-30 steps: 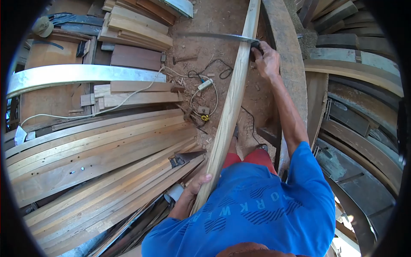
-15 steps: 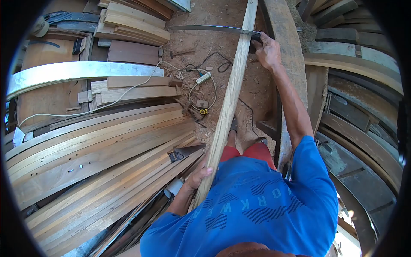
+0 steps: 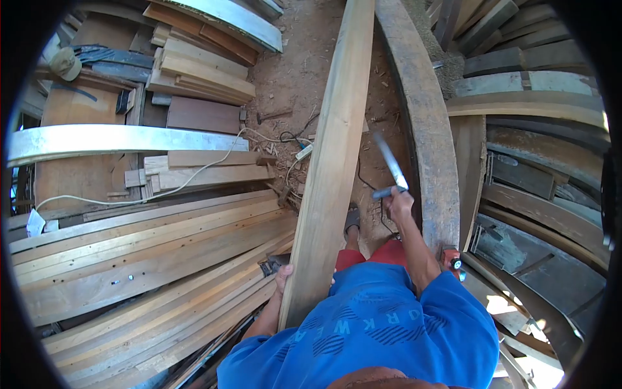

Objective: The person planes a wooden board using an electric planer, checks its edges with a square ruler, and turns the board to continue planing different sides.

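Observation:
A long pale wooden board [image 3: 334,129] runs from the person's chest to the top of the view, its broad face up. My left hand [image 3: 284,279] grips its left edge near the lower end. To the right of the board, my right hand [image 3: 398,204] is closed round the dark handle of a hand saw [image 3: 391,159]. The saw's blade points up and away, smeared by motion, and is apart from the board.
A thick timber beam [image 3: 431,123] stands right of the board. Long planks [image 3: 149,259] lie stacked at the left. A white cable [image 3: 220,159] crosses them to a power strip [image 3: 304,152] on the dirt floor. A red tool [image 3: 451,258] sits by the beam.
The board has turned from its narrow edge to its broad face. My right hand and the saw have moved down, off the board, and the blade has swung from leftward to upright.

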`<state>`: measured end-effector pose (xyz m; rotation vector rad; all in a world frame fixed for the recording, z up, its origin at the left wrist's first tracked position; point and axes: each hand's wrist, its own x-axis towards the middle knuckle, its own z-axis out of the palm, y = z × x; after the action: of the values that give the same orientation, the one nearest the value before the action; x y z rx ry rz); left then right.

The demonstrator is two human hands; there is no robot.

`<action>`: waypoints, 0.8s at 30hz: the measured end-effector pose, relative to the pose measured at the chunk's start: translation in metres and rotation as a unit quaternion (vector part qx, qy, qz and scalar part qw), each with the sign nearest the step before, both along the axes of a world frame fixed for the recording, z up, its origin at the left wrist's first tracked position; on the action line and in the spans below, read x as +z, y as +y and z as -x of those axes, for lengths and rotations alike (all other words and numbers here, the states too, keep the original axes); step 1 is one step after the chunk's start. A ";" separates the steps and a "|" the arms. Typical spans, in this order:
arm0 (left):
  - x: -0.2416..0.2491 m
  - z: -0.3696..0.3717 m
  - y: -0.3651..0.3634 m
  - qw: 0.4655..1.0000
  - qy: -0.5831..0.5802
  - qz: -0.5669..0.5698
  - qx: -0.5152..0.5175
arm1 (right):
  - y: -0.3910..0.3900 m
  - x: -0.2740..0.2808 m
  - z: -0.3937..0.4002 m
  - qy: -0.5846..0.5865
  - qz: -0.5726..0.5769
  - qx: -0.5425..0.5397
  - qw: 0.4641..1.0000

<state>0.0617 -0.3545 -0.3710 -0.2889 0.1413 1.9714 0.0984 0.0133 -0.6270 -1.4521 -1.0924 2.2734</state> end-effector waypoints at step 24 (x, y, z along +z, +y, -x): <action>-0.025 0.004 -0.024 0.907 0.167 0.375 -0.095 | -0.035 0.116 0.188 0.171 0.169 0.129 0.962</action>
<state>0.0577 -0.3788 -0.3956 -0.4065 1.1232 1.6799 -0.0896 -0.0216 -0.5107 -0.9969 -0.8582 2.8736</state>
